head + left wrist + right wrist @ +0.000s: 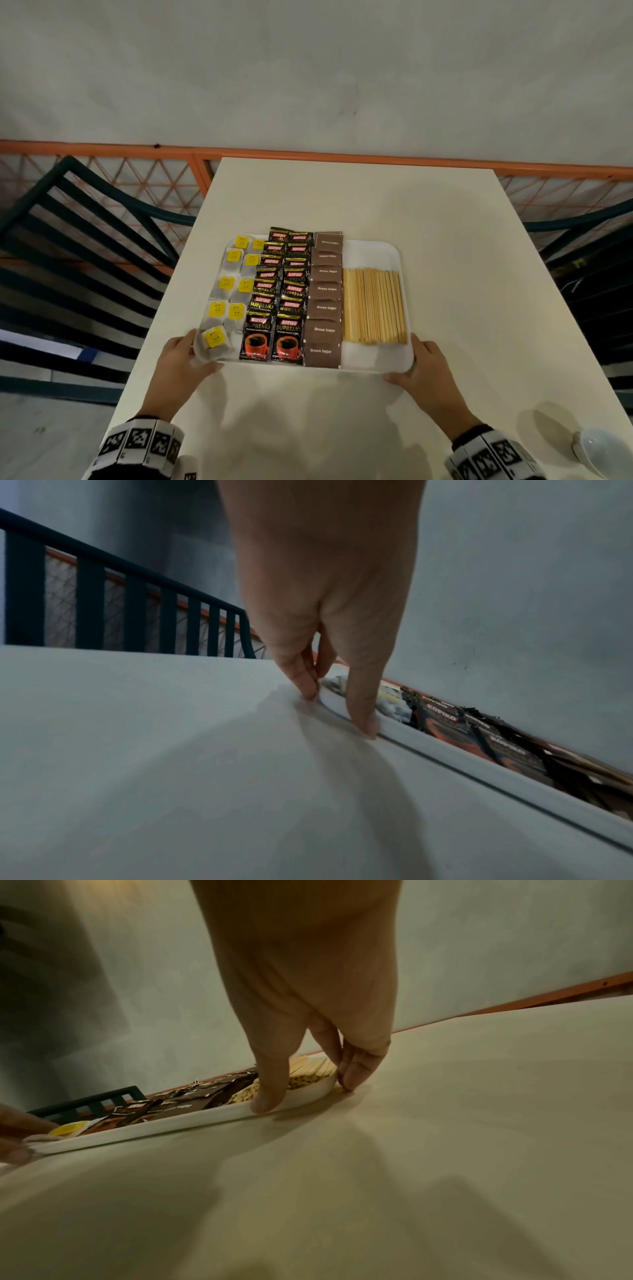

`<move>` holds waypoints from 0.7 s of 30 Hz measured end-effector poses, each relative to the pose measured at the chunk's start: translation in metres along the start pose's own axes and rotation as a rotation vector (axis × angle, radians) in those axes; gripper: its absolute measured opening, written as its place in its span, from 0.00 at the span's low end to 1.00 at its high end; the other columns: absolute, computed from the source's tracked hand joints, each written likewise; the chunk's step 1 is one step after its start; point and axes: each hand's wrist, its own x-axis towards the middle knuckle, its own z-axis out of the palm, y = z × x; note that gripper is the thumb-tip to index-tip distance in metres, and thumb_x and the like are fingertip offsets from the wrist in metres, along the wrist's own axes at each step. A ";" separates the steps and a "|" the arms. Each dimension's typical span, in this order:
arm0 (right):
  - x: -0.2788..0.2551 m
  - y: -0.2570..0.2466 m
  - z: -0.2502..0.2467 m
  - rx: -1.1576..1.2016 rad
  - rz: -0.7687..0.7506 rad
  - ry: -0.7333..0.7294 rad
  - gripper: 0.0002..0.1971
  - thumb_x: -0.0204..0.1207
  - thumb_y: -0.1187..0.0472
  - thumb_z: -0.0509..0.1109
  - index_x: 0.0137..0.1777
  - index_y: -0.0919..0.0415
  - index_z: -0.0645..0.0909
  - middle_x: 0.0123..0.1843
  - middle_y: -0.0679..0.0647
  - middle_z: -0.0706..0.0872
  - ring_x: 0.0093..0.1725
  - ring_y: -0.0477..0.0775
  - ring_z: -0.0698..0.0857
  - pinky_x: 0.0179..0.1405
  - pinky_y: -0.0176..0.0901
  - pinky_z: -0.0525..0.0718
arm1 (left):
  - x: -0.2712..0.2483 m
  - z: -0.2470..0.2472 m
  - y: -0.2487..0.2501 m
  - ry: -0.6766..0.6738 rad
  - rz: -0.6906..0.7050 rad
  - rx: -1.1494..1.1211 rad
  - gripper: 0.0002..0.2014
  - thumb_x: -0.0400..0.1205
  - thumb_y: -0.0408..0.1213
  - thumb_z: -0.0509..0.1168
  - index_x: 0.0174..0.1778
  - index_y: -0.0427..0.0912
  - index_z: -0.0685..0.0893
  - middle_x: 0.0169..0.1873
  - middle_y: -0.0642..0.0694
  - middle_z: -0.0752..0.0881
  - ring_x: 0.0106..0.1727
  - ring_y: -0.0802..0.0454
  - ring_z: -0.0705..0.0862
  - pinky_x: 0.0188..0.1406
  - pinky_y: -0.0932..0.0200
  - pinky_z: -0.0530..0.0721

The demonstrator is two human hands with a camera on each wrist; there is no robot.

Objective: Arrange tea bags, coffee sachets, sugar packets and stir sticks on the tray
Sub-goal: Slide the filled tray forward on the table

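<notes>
A white tray (370, 253) lies on the white table (342, 428). It holds two columns of yellow-tagged tea bags (226, 284), two columns of black coffee sachets (277, 298), a column of brown sugar packets (325, 308) and a bundle of wooden stir sticks (375, 305) at the right. My left hand (195, 354) holds the near left corner, thumb on the near rim and fingers along the side. My right hand (411, 361) holds the near right corner the same way. The wrist views show the left hand (337, 708) and right hand (310, 1092) with fingertips down at the tray (154, 1129) rim.
A white bowl (596, 452) sits at the table's near right corner. Dark slatted chairs stand at the left (85, 240) and right (589, 240) of the table. An orange railing (308, 157) runs behind the far edge, with a grey wall beyond.
</notes>
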 end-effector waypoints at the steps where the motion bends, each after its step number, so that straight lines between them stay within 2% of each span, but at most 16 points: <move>1: 0.007 -0.003 -0.001 -0.014 -0.002 0.003 0.40 0.59 0.54 0.82 0.70 0.59 0.70 0.57 0.57 0.77 0.58 0.58 0.75 0.60 0.48 0.77 | 0.005 0.000 0.002 0.011 0.001 0.003 0.21 0.65 0.29 0.79 0.51 0.38 0.81 0.41 0.44 0.79 0.49 0.41 0.78 0.44 0.56 0.71; 5: 0.034 -0.009 -0.002 -0.044 -0.004 0.019 0.43 0.60 0.51 0.81 0.73 0.63 0.68 0.60 0.59 0.77 0.60 0.60 0.76 0.63 0.54 0.79 | 0.029 0.003 0.012 0.051 0.006 0.013 0.20 0.69 0.28 0.75 0.57 0.34 0.81 0.45 0.38 0.81 0.51 0.37 0.81 0.49 0.50 0.76; 8: 0.053 -0.017 -0.004 -0.063 -0.025 0.048 0.39 0.61 0.52 0.81 0.71 0.63 0.70 0.59 0.60 0.78 0.60 0.62 0.75 0.62 0.49 0.76 | 0.047 0.005 0.015 0.067 -0.004 -0.022 0.23 0.71 0.29 0.74 0.62 0.37 0.80 0.50 0.36 0.83 0.54 0.37 0.81 0.55 0.47 0.77; 11: 0.070 -0.025 -0.007 -0.172 -0.016 0.045 0.41 0.64 0.48 0.78 0.74 0.63 0.66 0.63 0.61 0.75 0.62 0.61 0.72 0.64 0.45 0.69 | 0.063 0.006 0.019 0.083 -0.014 -0.093 0.23 0.71 0.28 0.73 0.62 0.40 0.80 0.53 0.37 0.84 0.55 0.37 0.81 0.58 0.43 0.79; 13: 0.080 -0.029 -0.009 -0.218 -0.028 0.059 0.43 0.64 0.45 0.77 0.75 0.61 0.64 0.65 0.61 0.74 0.63 0.61 0.72 0.65 0.47 0.69 | 0.074 0.006 0.022 0.079 -0.034 -0.131 0.24 0.71 0.28 0.73 0.63 0.41 0.78 0.54 0.37 0.84 0.56 0.37 0.81 0.57 0.42 0.80; 16: 0.096 -0.035 -0.013 -0.265 -0.017 0.051 0.44 0.66 0.42 0.75 0.77 0.62 0.61 0.66 0.61 0.73 0.64 0.62 0.72 0.65 0.50 0.71 | 0.091 0.007 0.025 0.074 -0.071 -0.139 0.31 0.72 0.31 0.73 0.70 0.42 0.72 0.59 0.35 0.83 0.60 0.35 0.80 0.60 0.40 0.79; 18: 0.107 -0.039 -0.016 -0.302 -0.021 0.047 0.43 0.67 0.41 0.73 0.76 0.62 0.62 0.67 0.61 0.73 0.65 0.62 0.71 0.66 0.49 0.70 | 0.101 0.008 0.028 0.079 -0.063 -0.137 0.30 0.73 0.31 0.73 0.71 0.41 0.71 0.59 0.35 0.82 0.61 0.35 0.80 0.60 0.42 0.78; 21: 0.122 -0.046 -0.020 -0.340 -0.013 0.032 0.42 0.69 0.40 0.71 0.77 0.63 0.60 0.68 0.61 0.73 0.67 0.61 0.71 0.68 0.48 0.69 | 0.113 0.008 0.037 0.089 -0.040 -0.145 0.25 0.74 0.30 0.71 0.67 0.38 0.74 0.57 0.35 0.84 0.58 0.35 0.81 0.56 0.46 0.78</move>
